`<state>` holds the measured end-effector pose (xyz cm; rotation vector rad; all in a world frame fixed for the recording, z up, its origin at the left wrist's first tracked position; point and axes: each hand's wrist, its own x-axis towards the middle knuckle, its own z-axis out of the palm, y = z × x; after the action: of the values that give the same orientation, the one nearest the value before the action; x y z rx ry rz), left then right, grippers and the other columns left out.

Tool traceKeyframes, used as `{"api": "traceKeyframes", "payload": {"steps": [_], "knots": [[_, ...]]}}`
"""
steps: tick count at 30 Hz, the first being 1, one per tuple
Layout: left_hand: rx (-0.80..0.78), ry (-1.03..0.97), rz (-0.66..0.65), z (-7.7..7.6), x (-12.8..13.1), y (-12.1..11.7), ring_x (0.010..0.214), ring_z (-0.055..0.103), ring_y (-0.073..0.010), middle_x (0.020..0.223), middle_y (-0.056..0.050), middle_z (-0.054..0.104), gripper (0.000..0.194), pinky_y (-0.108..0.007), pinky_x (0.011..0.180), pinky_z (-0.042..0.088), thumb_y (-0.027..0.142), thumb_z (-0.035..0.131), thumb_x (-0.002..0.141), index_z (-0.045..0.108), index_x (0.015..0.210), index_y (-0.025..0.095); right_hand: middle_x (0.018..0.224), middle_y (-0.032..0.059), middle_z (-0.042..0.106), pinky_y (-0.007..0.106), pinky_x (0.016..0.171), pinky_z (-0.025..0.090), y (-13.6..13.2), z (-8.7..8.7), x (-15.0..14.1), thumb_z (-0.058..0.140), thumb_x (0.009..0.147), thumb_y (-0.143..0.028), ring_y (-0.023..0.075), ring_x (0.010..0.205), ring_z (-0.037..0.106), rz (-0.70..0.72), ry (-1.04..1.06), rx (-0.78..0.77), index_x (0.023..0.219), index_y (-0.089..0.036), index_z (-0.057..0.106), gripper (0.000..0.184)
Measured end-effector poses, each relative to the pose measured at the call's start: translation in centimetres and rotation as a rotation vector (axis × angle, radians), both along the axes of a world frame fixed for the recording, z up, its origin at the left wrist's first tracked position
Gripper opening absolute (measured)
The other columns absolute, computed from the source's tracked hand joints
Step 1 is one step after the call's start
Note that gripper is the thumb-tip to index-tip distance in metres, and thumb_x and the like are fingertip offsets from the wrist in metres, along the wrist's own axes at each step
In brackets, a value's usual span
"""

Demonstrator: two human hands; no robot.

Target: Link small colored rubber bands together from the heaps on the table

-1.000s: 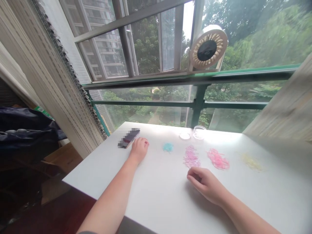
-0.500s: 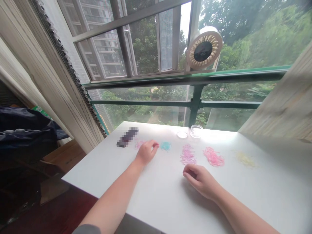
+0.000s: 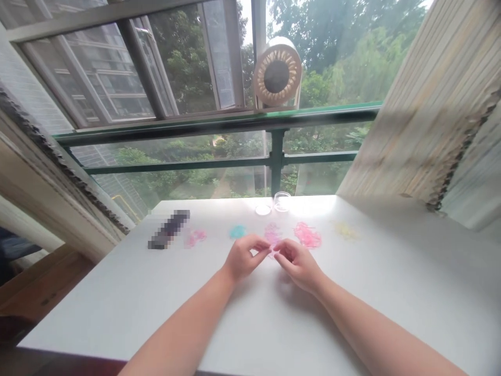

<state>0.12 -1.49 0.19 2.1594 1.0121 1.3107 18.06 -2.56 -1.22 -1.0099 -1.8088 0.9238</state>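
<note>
Both hands meet over the white table (image 3: 117,308) at a small heap of pale pink-violet rubber bands (image 3: 273,233). My left hand (image 3: 243,257) pinches with thumb and fingers at the heap's near edge. My right hand (image 3: 296,261) faces it, fingers curled into a pinch, and a thin pink band seems held between the two hands. Along the same row lie a pink heap (image 3: 194,237), a turquoise heap (image 3: 237,232), a brighter pink heap (image 3: 308,235) and a faint yellow heap (image 3: 345,230).
A phone (image 3: 169,236) lies at the far left of the table. Two small clear round dishes (image 3: 282,200) stand by the window edge. A round fan (image 3: 277,74) sits on the green railing. A slatted blind (image 3: 426,120) hangs at right.
My left hand left the phone and travelled right to the pink-violet heap. My right hand moved up to meet it. The camera swung right, and a pink heap near the phone came into sight.
</note>
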Motion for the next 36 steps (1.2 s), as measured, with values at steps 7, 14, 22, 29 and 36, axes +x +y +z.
{"api": "traceKeyframes", "payload": {"steps": [7, 14, 22, 29, 36], "knots": [[-0.035, -0.034, -0.062, -0.08, -0.21, -0.2, 0.073, 0.067, -0.0135, 0.082, -0.005, 0.07, 0.013, -0.025, 0.071, 0.058, 0.02, 0.064, 0.076, 0.066, 0.088, 0.016, 0.058, -0.005, 0.044, 0.022, 0.05, 0.033, -0.2, -0.12, -0.39, 0.053, 0.081, -0.026, 0.0089, 0.052, 0.04, 0.011, 0.065, -0.01, 0.087, -0.017, 0.055, 0.011], [-0.016, -0.024, -0.046, 0.05, -0.28, -0.37, 0.072, 0.067, -0.0136, 0.08, -0.004, 0.071, 0.012, -0.025, 0.069, 0.059, 0.021, 0.063, 0.076, 0.067, 0.085, 0.016, 0.058, -0.0045, 0.044, 0.022, 0.049, 0.034, -0.35, 0.17, -0.11, 0.053, 0.08, -0.027, 0.0092, 0.051, 0.041, -0.018, 0.08, 0.006, 0.09, -0.018, 0.053, 0.013], [0.048, 0.041, -0.038, 0.23, -0.32, -0.42, 0.07, 0.067, -0.0126, 0.078, -0.004, 0.071, 0.011, -0.023, 0.068, 0.056, 0.021, 0.063, 0.076, 0.066, 0.085, 0.016, 0.061, -0.0009, 0.05, 0.023, 0.049, 0.034, -0.43, 0.38, -0.03, 0.052, 0.08, -0.027, 0.0104, 0.054, 0.042, -0.034, 0.026, 0.026, 0.08, -0.019, 0.055, 0.008], [0.016, 0.15, -0.079, 0.44, -0.37, -0.48, 0.074, 0.064, -0.0137, 0.083, -0.004, 0.07, 0.017, -0.026, 0.07, 0.052, 0.022, 0.064, 0.073, 0.065, 0.09, 0.018, 0.063, -0.0009, 0.052, 0.023, 0.05, 0.034, -0.67, 0.69, -0.17, 0.053, 0.079, -0.023, 0.0093, 0.054, 0.041, -0.015, 0.061, 0.034, 0.073, -0.018, 0.055, 0.008], [-0.07, 0.222, -0.089, 0.7, -0.52, -0.35, 0.064, 0.059, -0.011, 0.071, -0.001, 0.067, 0.008, -0.024, 0.064, 0.047, 0.023, 0.057, 0.077, 0.064, 0.077, 0.018, 0.061, -0.0004, 0.051, 0.022, 0.05, 0.034, -0.51, 0.78, -0.17, 0.053, 0.078, -0.022, 0.0097, 0.055, 0.04, -0.01, 0.044, 0.023, 0.072, -0.018, 0.057, 0.008]]}}
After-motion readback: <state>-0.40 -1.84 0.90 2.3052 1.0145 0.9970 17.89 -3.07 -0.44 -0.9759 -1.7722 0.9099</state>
